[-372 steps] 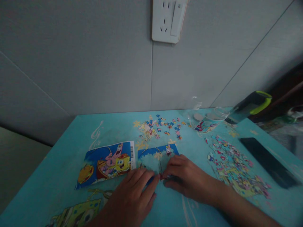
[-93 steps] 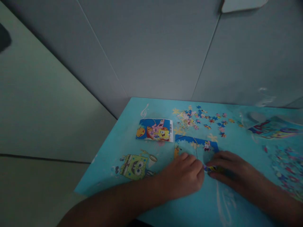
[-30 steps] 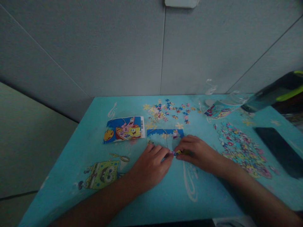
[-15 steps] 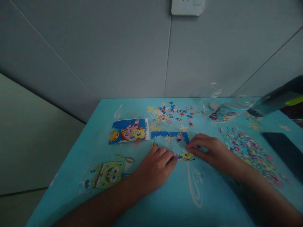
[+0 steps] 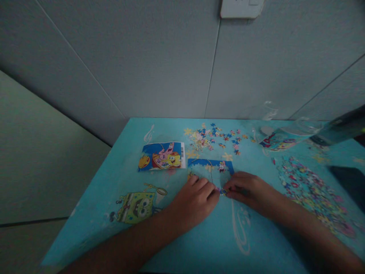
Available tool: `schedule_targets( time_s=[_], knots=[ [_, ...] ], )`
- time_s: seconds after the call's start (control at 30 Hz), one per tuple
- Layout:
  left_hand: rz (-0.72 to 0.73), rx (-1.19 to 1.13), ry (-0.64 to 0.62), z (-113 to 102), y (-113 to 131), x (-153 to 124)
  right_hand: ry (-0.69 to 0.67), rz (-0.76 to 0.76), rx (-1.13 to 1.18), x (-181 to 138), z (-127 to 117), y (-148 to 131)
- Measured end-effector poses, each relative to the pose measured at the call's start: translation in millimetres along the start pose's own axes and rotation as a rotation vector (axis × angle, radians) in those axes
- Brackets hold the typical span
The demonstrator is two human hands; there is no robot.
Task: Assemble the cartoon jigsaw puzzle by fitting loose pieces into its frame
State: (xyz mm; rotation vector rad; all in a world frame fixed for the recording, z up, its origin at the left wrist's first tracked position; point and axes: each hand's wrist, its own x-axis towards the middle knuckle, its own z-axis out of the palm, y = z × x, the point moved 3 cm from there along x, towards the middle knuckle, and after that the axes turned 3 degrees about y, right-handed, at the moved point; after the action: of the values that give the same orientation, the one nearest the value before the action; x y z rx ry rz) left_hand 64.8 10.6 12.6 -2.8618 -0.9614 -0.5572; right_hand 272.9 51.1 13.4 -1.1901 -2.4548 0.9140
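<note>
A partly joined jigsaw puzzle (image 5: 209, 163) lies on the blue table, its blue top edge and right side forming a frame around an open middle. My left hand (image 5: 196, 198) covers its lower left corner, fingers curled, the thumb side at the bottom edge strip. Thumb and forefinger of my right hand (image 5: 246, 190) are pinched on the puzzle's bottom edge, close to the left fingertips. Small yellow and purple puzzle pieces (image 5: 222, 191) show between the two hands. The lower right corner is hidden by my right hand.
Left of the puzzle lies a printed picture packet (image 5: 162, 156). Loose pieces (image 5: 201, 139) are scattered behind; a larger pile (image 5: 313, 190) spreads at right. Clear plastic containers (image 5: 291, 135), a dark bottle (image 5: 348, 123) and a dark flat object (image 5: 348, 182) stand or lie farther right.
My right hand has moved from the puzzle's right side down and left to its bottom edge, closer to my left hand. The view has shifted slightly left.
</note>
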Motion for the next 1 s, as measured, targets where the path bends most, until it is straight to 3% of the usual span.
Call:
schedule_targets(
  time_s=[0.43, 1.0],
  knots=[
    [0.065, 0.123, 0.013, 4, 8, 4, -0.001, -0.139, -0.039, -1, -1, -7],
    [0.106, 0.193, 0.03, 1, 11, 3, -0.019, -0.137, -0.059, -3, -3, -13]
  ],
)
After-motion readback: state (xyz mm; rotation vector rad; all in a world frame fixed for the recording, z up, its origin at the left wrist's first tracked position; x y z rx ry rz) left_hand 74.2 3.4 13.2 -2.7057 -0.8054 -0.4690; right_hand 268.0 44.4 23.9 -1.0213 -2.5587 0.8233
